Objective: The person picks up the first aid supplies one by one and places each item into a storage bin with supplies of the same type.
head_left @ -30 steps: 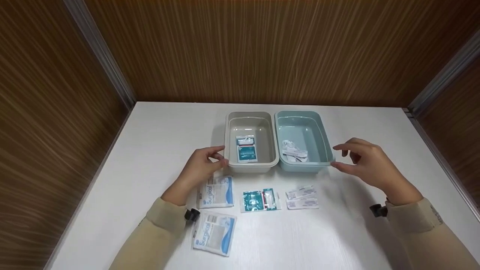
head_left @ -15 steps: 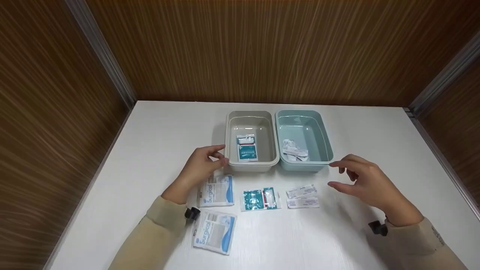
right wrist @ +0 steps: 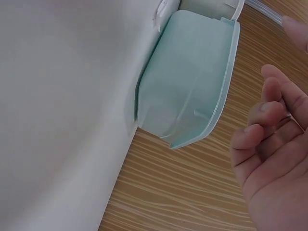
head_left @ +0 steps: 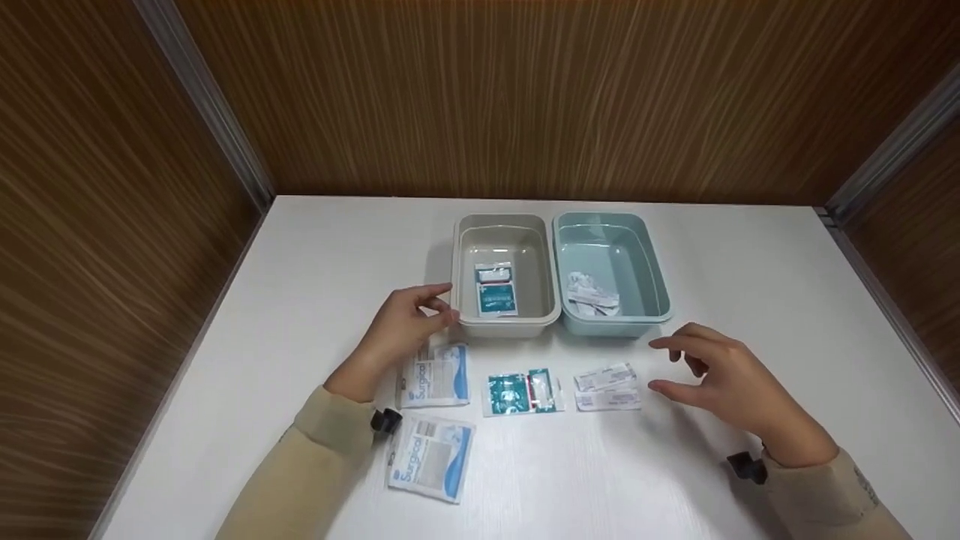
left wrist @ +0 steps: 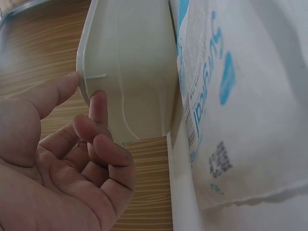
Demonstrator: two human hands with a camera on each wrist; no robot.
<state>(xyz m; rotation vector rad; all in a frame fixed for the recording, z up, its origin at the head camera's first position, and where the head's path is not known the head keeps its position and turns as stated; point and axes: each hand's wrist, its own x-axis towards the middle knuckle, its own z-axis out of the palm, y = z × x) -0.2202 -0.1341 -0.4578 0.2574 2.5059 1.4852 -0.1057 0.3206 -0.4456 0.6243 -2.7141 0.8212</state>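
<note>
In the head view my left hand [head_left: 401,326] touches the left side of a beige plastic bin [head_left: 506,328], thumb and index fingertips at its rim near the front corner. The left wrist view has the other fingers [left wrist: 113,151] loosely curled beside the bin wall. Against its right side stands a light blue bin [head_left: 615,328]. My right hand [head_left: 731,382] hangs off the blue bin's front right corner, holding nothing, thumb and index apart. To its left lie two white printed paper packets [head_left: 607,399]. A teal-and-white sachet [head_left: 510,396] lies left of those.
Two white "Surgical" packs [head_left: 439,375] lie left of the sachet, one in front of the other. Inside the beige bin is another teal sachet [head_left: 496,297]; several small white packets [head_left: 592,294] lie in the blue one. A wood-grain wall [head_left: 525,97] closes off the back.
My right hand has come off the blue bin's right side and moved down and left toward the white packets. The left hand stays at the beige bin.
</note>
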